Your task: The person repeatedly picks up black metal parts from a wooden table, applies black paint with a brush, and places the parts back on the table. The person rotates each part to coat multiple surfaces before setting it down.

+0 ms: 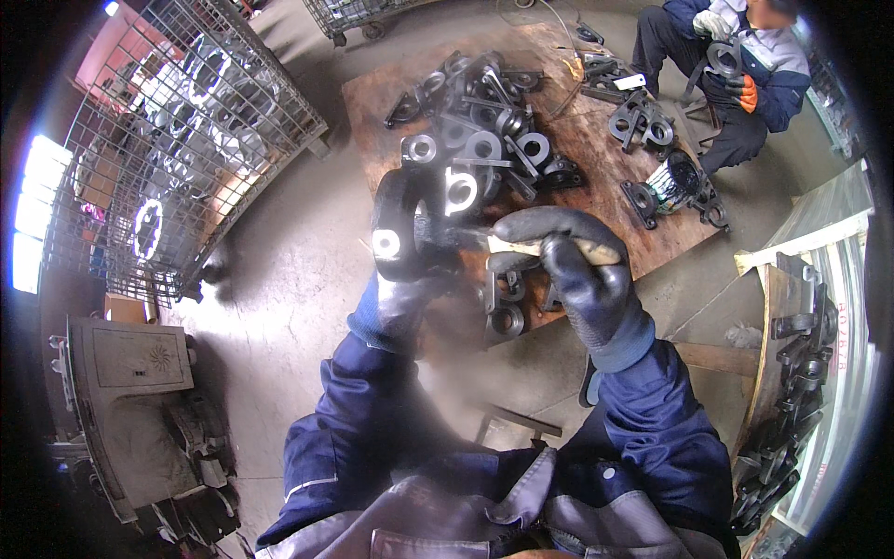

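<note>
My left hand, in a dark coated glove, holds up a heavy black metal ring part with a wide round opening and a small bright hole on its side. My right hand, gloved the same way, is closed around a pale-handled brush. The brush points left toward the ring's opening; its tip is blurred, so contact cannot be made out. Below both hands lie black metal brackets on a low wooden table. The left fingers are mostly hidden by the ring.
A heap of black brackets covers the table's middle. At far right a co-worker sits holding a round part. A wire cage of metal parts stands at left, above a grey machine. A crate of dark parts is at right.
</note>
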